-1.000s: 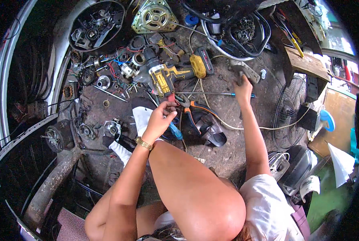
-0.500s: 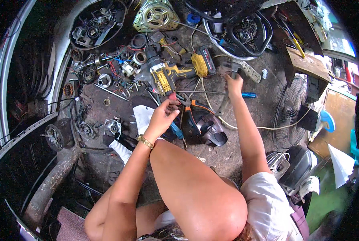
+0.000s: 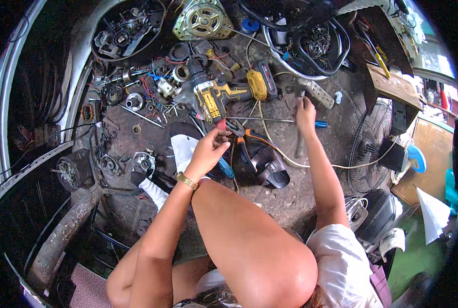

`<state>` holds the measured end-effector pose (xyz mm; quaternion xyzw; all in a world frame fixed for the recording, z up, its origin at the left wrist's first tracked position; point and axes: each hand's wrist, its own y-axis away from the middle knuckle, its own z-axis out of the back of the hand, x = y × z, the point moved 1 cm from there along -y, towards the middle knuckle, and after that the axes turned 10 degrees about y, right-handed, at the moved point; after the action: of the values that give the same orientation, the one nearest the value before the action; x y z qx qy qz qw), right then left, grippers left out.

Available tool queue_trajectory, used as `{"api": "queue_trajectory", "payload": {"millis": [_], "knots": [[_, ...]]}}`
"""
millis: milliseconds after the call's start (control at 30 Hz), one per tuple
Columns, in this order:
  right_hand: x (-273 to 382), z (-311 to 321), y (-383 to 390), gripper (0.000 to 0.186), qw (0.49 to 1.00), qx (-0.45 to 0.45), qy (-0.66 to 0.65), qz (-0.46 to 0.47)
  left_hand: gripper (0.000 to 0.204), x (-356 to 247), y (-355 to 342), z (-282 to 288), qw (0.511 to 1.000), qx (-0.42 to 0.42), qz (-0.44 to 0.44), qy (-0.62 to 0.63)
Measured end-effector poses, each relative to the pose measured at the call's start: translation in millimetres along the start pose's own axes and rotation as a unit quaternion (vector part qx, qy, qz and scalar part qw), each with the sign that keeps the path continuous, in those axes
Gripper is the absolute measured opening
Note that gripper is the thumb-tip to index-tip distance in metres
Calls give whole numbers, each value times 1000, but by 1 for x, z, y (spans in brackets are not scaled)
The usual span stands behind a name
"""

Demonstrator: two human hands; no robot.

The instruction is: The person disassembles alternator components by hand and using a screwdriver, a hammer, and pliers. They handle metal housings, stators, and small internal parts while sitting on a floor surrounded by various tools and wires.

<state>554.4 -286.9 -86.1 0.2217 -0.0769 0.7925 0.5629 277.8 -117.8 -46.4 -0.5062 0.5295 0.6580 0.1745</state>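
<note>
My left hand (image 3: 211, 149), a gold watch band at its wrist, is closed in a pinch at a small red piece (image 3: 221, 124) just below the yellow and black cordless drill (image 3: 211, 100). Beside its fingertips lie orange and black handled pliers (image 3: 244, 134). On the right, my right hand (image 3: 305, 115) is closed around what looks like a hammer, its dark handle (image 3: 300, 146) running down below the hand. The hammer's head is blurred near a pale power strip (image 3: 316, 93). A long screwdriver with a blue handle (image 3: 321, 124) passes under that hand.
Loose motor parts, wires and screws (image 3: 142, 97) crowd the left. Behind are a black tub of parts (image 3: 126, 31), a motor with a triangular frame (image 3: 203, 20) and a basin (image 3: 321, 43). A fan guard (image 3: 372, 146) stands right; a pale cord (image 3: 336, 165) crosses the floor.
My right hand has shifted slightly right and toward me, bringing the hammer with it; its handle now points more straight down. My left hand stays at the red piece.
</note>
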Motion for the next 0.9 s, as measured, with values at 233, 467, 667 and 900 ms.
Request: {"api": "queue_trajectory", "payload": {"millis": [233, 467, 667, 900], "knots": [[39, 46, 9, 21, 987, -30, 69, 143, 27, 5, -1, 3, 1000, -2, -8, 2], [-4, 1, 1, 27, 988, 93, 78, 93, 26, 8, -3, -2, 998, -2, -57, 19], [-5, 27, -19, 33, 996, -42, 46, 57, 24, 12, 1, 5, 1000, -6, -19, 21], [3, 35, 0, 45, 982, 66, 144, 99, 25, 5, 1, 3, 1000, -6, -27, 11]]}}
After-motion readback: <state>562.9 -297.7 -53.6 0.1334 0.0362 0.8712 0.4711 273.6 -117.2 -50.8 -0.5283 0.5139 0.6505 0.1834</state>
